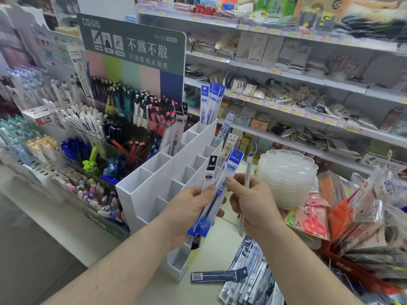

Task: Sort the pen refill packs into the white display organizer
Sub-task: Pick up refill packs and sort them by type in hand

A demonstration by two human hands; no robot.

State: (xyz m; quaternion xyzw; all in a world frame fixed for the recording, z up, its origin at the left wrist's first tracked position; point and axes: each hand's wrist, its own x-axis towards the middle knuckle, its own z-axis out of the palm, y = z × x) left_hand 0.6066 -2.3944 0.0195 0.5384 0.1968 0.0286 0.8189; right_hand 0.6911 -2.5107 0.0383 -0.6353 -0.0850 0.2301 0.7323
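Hands meet at the centre of the frame, just in front of the white display organizer (158,181), a stepped white rack of open compartments running from centre bottom up toward the middle of the picture. The left hand (189,208) has its fingers and thumb curled round a small fan of refill packs: two blue-headed packs (222,190) crossing its palm and a black-headed pack (210,172) behind them, their tops tilted up toward the right. The right hand (251,201) grips a pale, narrow pack (248,172) held nearly upright, while its forefinger touches the upper part of the blue packs. In the organizer, a bunch of blue packs (212,102) stands in the farthest compartment at upper centre, black-and-white packs (177,130) stand in a compartment on its left side, and a few "0.5" packs (226,137) lean along its right edge. At lower right, a loose heap of refill packs (248,282) lies on the counter, with one dark blue pack (218,276) lying flat just beside it. A stack of translucent palettes (288,177) sits right of centre, pink scissors (313,223) below it. Racks of pens (88,128) fill the left of the frame under a green sign (136,47).
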